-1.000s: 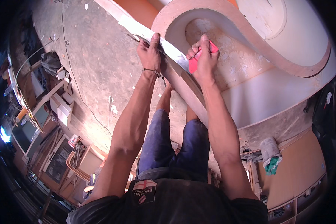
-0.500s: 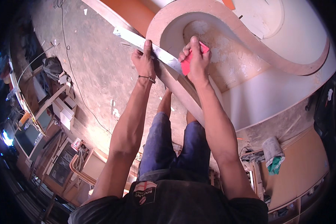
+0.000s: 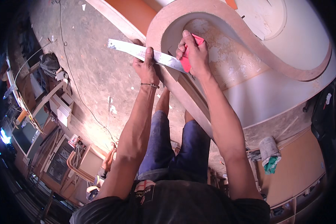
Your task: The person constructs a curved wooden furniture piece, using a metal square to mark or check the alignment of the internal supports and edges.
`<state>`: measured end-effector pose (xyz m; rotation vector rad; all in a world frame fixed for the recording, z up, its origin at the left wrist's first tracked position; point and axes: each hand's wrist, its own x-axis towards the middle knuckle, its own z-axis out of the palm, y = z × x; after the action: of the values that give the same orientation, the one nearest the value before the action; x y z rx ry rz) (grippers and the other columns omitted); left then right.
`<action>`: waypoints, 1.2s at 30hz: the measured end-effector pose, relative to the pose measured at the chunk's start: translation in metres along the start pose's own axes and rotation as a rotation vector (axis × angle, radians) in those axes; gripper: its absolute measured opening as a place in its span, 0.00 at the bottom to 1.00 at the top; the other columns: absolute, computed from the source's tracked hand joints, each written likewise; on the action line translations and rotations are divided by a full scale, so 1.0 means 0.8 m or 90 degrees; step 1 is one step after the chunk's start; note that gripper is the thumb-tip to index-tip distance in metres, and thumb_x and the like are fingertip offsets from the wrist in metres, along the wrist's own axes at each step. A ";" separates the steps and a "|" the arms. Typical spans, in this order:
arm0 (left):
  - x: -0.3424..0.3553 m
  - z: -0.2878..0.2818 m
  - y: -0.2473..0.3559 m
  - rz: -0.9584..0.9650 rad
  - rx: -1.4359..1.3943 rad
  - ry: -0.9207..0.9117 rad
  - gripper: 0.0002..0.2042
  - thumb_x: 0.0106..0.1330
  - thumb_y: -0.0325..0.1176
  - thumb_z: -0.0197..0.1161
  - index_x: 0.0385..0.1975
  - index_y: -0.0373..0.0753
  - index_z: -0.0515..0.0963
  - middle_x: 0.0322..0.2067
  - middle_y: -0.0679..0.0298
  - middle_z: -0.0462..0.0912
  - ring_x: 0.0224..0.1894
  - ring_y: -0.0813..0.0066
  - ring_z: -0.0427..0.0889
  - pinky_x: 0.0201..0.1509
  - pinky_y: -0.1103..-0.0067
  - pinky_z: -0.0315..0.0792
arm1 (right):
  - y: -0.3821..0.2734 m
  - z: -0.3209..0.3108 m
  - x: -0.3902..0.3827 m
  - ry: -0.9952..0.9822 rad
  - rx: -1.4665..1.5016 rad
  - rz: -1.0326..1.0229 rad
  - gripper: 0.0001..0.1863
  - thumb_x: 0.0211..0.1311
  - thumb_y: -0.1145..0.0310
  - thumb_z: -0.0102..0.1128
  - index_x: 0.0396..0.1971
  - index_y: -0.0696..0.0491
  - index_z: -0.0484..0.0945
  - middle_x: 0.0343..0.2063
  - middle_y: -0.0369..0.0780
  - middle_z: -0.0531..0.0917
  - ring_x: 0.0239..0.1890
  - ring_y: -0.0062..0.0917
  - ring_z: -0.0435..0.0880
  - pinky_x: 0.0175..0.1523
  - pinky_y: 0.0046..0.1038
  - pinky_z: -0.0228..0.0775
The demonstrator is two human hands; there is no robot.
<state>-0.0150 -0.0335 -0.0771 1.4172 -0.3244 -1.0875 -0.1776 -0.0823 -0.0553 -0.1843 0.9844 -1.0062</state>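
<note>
Over a grey, scrap-strewn concrete floor [image 3: 89, 56], we see a white-walled structure with a broad, S-curved, pinkish-brown wooden rim [image 3: 246, 33], flanked by a straight, pale wooden rail [image 3: 180, 89]. We find the hand tool [image 3: 167, 59] with a long, flat, silvery blade and a bright red handle set slantwise across the rail's line, its tip out over the floor; contact with the rail we cannot tell. We note the left hand [image 3: 147, 70] pinching the blade, thumb uppermost and fingers partly hidden, and the right hand [image 3: 197, 56] wrapped around the handle.
</note>
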 end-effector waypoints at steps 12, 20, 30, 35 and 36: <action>-0.004 0.013 0.010 0.008 -0.017 0.002 0.26 0.72 0.28 0.70 0.68 0.29 0.73 0.59 0.58 0.83 0.55 0.75 0.82 0.62 0.76 0.75 | 0.008 0.010 -0.014 0.053 0.004 -0.016 0.23 0.79 0.57 0.59 0.22 0.54 0.71 0.17 0.33 0.71 0.17 0.19 0.74 0.24 0.27 0.70; -0.002 -0.006 0.006 -0.033 0.052 -0.008 0.24 0.74 0.31 0.68 0.68 0.31 0.74 0.54 0.63 0.85 0.52 0.77 0.83 0.58 0.77 0.77 | 0.029 0.011 -0.028 0.082 0.021 -0.067 0.24 0.80 0.58 0.58 0.22 0.55 0.70 0.17 0.34 0.72 0.18 0.21 0.74 0.24 0.28 0.70; -0.012 -0.022 0.011 0.002 -0.029 -0.014 0.21 0.77 0.35 0.64 0.66 0.33 0.73 0.57 0.64 0.81 0.58 0.74 0.78 0.65 0.75 0.71 | -0.022 -0.009 -0.008 0.015 0.010 -0.068 0.25 0.79 0.51 0.58 0.25 0.56 0.73 0.18 0.35 0.73 0.19 0.23 0.76 0.26 0.30 0.73; -0.032 -0.003 0.007 -0.055 0.028 0.002 0.33 0.74 0.33 0.67 0.74 0.34 0.60 0.64 0.61 0.73 0.61 0.70 0.78 0.68 0.72 0.70 | -0.015 -0.012 -0.009 -0.036 -0.086 -0.011 0.25 0.78 0.53 0.61 0.25 0.56 0.74 0.17 0.35 0.74 0.18 0.22 0.76 0.25 0.28 0.73; -0.034 0.003 0.008 -0.105 0.028 -0.004 0.33 0.73 0.31 0.68 0.74 0.34 0.60 0.63 0.60 0.74 0.60 0.70 0.78 0.67 0.72 0.70 | -0.015 -0.011 -0.006 -0.035 -0.087 -0.009 0.25 0.78 0.53 0.61 0.25 0.56 0.74 0.17 0.35 0.74 0.18 0.22 0.76 0.25 0.28 0.73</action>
<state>-0.0284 -0.0156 -0.0596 1.5007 -0.2401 -1.2248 -0.1928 -0.0825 -0.0510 -0.3317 1.0026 -0.9428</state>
